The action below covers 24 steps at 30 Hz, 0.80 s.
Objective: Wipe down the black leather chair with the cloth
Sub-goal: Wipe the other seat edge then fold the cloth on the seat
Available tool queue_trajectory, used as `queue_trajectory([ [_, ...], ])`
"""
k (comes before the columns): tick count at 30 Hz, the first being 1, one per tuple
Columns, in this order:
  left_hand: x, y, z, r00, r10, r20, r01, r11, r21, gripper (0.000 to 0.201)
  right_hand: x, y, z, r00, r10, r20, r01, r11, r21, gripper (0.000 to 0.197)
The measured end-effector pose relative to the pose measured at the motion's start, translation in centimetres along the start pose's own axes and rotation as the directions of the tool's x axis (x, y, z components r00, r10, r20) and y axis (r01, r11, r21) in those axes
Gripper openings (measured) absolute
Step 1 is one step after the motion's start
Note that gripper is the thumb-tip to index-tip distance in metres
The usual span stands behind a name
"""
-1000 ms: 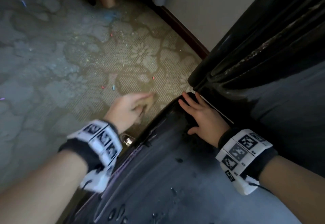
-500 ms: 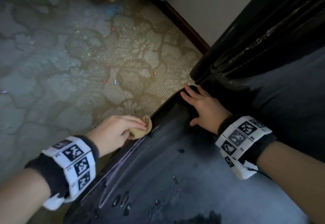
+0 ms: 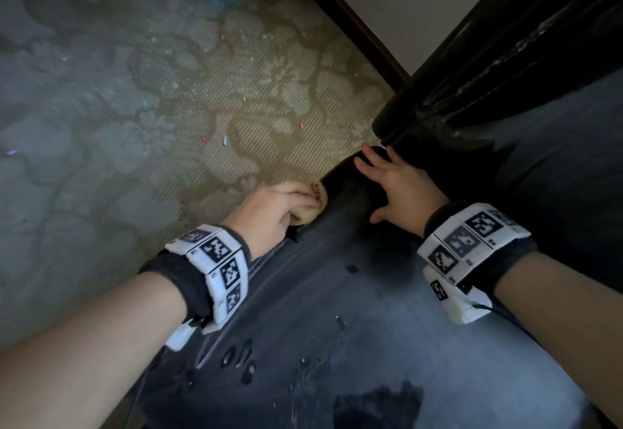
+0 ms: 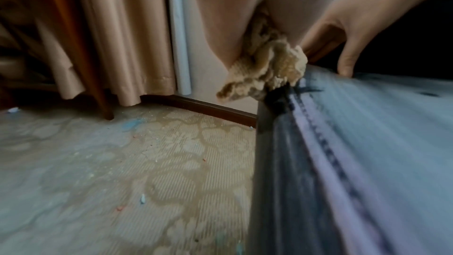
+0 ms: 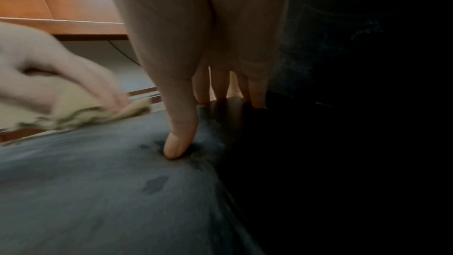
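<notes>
The black leather chair's seat [image 3: 354, 320] fills the lower middle of the head view, dusty grey with dark wet spots; its backrest [image 3: 505, 58] rises at the upper right. My left hand [image 3: 269, 213] grips a bunched tan cloth [image 3: 312, 206] and presses it on the seat's left edge near the back corner. The left wrist view shows the cloth [image 4: 267, 73] crumpled against the stitched seam [image 4: 326, 143]. My right hand [image 3: 394, 186] lies flat on the seat by the backrest, fingers straight. Its thumb tip [image 5: 176, 146] presses the leather, with the cloth [image 5: 81, 113] beside it.
Patterned carpet [image 3: 168, 108] with small coloured crumbs spreads left of the chair. A dark wooden skirting board [image 3: 357, 27] runs along the pale wall behind. Beige curtains [image 4: 117, 36] and a wooden furniture leg [image 4: 98, 84] stand beyond the carpet.
My left hand drew back along the seat's left edge with the cloth, then slid forward again toward the back corner. My right hand stayed planted on the seat.
</notes>
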<state>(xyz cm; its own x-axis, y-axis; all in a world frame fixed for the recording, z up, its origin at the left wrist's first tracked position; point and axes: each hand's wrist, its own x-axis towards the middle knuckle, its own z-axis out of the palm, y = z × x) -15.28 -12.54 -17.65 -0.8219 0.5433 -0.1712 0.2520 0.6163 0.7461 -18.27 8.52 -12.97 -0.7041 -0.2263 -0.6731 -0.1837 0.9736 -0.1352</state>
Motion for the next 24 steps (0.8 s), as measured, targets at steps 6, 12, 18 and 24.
queue_trajectory([
  [6, -7.5, -2.0, -1.3, 0.990, -0.080, 0.117, 0.084, 0.996, -0.034, 0.053, 0.2, -1.5, -0.3, 0.999, 0.015, 0.029, -0.011, 0.992, -0.122, 0.091],
  [12, -8.4, -2.7, -4.5, 0.927, -0.375, 0.002, 0.366, 0.905, -0.217, 0.048, 0.5, -5.4, 0.4, 0.972, -0.220, 0.081, 0.228, 0.968, -0.104, 0.082],
  [18, -5.6, -2.6, -1.6, 0.965, -0.264, -0.001, 0.256, 0.938, -0.235, 0.051, 1.2, -7.9, 1.6, 0.950, -0.282, 0.130, 0.306, 0.923, -0.235, 0.079],
  [24, -11.9, -4.5, -0.6, 0.951, -0.301, 0.071, 0.309, 0.915, -0.258, 0.048, 1.4, -9.9, 2.2, 0.912, -0.327, 0.249, 0.372, 0.915, -0.158, 0.083],
])
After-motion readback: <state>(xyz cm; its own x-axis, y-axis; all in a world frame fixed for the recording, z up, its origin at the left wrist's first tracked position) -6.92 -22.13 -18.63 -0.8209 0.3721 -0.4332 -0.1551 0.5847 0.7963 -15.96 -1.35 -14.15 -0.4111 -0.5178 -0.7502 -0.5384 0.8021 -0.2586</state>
